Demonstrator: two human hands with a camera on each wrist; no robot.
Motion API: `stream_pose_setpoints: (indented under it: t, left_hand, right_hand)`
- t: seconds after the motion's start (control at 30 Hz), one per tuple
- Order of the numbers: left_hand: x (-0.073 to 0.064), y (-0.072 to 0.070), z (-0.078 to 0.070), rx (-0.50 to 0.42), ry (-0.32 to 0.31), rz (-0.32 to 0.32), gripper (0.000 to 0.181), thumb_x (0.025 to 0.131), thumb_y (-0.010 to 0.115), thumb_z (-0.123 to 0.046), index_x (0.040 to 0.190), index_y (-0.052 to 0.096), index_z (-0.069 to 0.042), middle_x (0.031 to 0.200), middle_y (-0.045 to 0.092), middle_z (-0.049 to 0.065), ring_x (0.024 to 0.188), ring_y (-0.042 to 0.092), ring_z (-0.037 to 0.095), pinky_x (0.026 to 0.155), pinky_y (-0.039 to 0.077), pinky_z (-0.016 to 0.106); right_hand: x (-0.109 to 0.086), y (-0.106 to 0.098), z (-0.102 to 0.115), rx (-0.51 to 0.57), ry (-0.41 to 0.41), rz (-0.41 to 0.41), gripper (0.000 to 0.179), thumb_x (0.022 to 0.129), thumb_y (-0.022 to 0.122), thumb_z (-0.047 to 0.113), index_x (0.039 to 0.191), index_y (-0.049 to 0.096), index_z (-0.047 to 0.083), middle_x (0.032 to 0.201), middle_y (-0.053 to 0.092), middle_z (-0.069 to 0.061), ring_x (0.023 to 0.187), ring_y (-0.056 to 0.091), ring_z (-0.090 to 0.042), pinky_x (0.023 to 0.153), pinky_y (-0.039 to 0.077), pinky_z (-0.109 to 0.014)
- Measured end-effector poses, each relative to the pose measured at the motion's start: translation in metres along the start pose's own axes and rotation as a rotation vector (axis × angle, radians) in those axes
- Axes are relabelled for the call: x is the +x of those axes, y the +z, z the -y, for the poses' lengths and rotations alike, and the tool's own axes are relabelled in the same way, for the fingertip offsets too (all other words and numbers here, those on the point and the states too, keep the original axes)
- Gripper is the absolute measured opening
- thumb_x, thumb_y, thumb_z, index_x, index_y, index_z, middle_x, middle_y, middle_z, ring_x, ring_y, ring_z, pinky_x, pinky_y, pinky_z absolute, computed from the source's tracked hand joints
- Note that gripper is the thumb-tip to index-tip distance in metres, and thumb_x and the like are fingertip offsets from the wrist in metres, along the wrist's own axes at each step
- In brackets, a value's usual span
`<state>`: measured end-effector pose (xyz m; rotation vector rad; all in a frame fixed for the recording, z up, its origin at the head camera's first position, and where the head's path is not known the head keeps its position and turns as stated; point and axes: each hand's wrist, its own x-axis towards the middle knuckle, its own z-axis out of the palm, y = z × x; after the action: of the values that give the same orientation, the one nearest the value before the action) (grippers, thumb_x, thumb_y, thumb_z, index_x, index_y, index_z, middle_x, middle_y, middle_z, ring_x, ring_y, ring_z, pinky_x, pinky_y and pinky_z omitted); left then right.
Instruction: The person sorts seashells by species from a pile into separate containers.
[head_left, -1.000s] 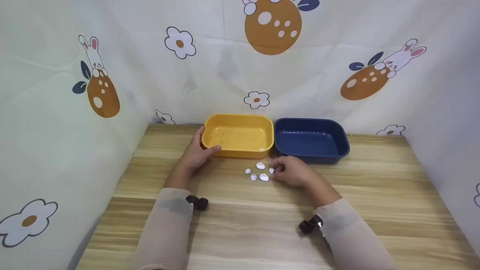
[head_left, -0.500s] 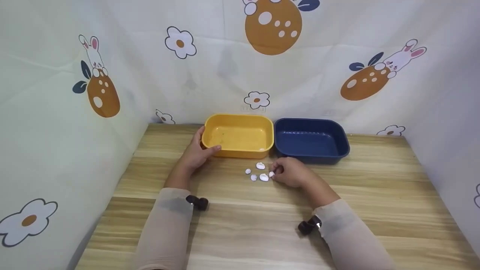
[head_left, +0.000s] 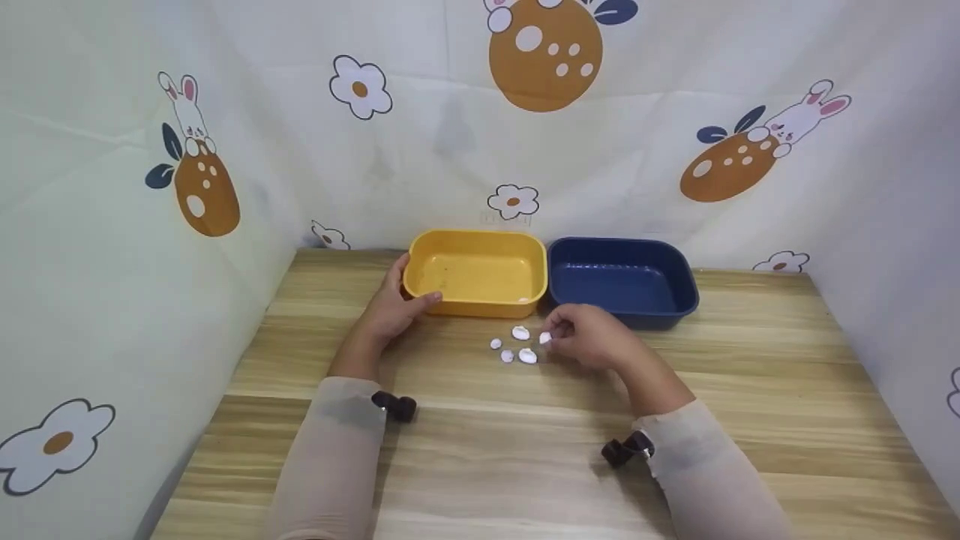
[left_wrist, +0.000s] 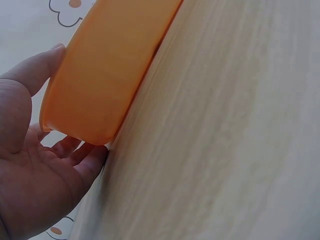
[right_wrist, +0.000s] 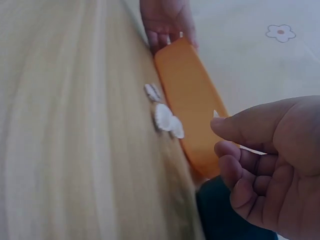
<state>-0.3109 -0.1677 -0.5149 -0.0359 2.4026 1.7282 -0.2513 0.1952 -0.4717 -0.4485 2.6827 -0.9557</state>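
Nearest, well this side of the yellow bin (head_left: 487,308): 2 beige sleeves (head_left: 330,450), each with a small black wrist camera (head_left: 405,409) strapped near the cuff. Spread out from there to just behind the yellow bin: a streaked wooden table (head_left: 480,465).

Just this side of the yellow bin's near right corner, pinching 1 white shell (head_left: 545,339) in the right hand (head_left: 589,337), thumb and fingertips brought close together, remaining fingers curled in. In the right wrist view, showing only as a thin tip past the thumb.

On the table, in front of the yellow bin's right half and apart from its wall: 4 loose shells (head_left: 520,333), also white, 2 larger and 2 smaller, clustered near each other. Scalloped at the edge in the right wrist view.

At the yellow bin's left end, gripping its wall with the left hand (head_left: 390,304), thumb set on the near side, spread wide from the fingers, these bent around the end.

Upright on the table, with dark specks on the yellow bin's floor and a white bit (head_left: 523,300) at its near right edge, too small to identify.

Directly right of the yellow bin, side by side: a blue bin (head_left: 622,289), also upright.

Farthest, hanging behind the yellow bin: a pale cloth (head_left: 442,165) printed with flowers (head_left: 513,202), rabbits (head_left: 795,124) and brown fruit (head_left: 544,82).
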Motion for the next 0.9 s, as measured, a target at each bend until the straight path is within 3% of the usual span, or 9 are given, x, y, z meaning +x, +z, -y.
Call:
stream_pose_setpoints:
  t: [0.3, 0.57, 0.9]
  left_hand:
    - [0.000, 0.000, 0.000, -0.016, 0.008, 0.003, 0.113, 0.092, 0.084, -0.035, 0.174, 0.007, -0.024, 0.181, 0.017, 0.008, 0.166, 0.024, 0.028, 0.138, 0.019, 0.043]
    - [0.001, 0.000, 0.000, 0.008, -0.006, 0.000, 0.114, 0.091, 0.085, -0.039, 0.174, 0.008, -0.025, 0.181, 0.017, 0.007, 0.167, 0.023, 0.027, 0.138, 0.018, 0.043]
    - [0.000, -0.001, -0.001, 0.004, -0.013, -0.001, 0.113, 0.091, 0.085, -0.039, 0.173, 0.008, -0.027, 0.181, 0.019, 0.006, 0.166, 0.024, 0.026, 0.138, 0.019, 0.044]
  right_hand:
    - [-0.003, -0.025, -0.004, 0.092, 0.088, -0.046, 0.014, 0.095, 0.072, 0.014, 0.108, 0.076, 0.016, 0.102, 0.073, -0.005, 0.093, 0.065, -0.021, 0.080, 0.057, -0.031]
    - [-0.005, -0.041, -0.013, 0.138, 0.133, -0.091, 0.016, 0.097, 0.078, 0.019, 0.111, 0.075, 0.015, 0.104, 0.071, -0.007, 0.093, 0.064, -0.023, 0.079, 0.056, -0.030]
    - [-0.012, -0.067, -0.040, 0.141, 0.144, -0.220, 0.022, 0.098, 0.079, 0.022, 0.116, 0.074, 0.010, 0.102, 0.070, -0.007, 0.090, 0.062, -0.020, 0.074, 0.054, -0.021]
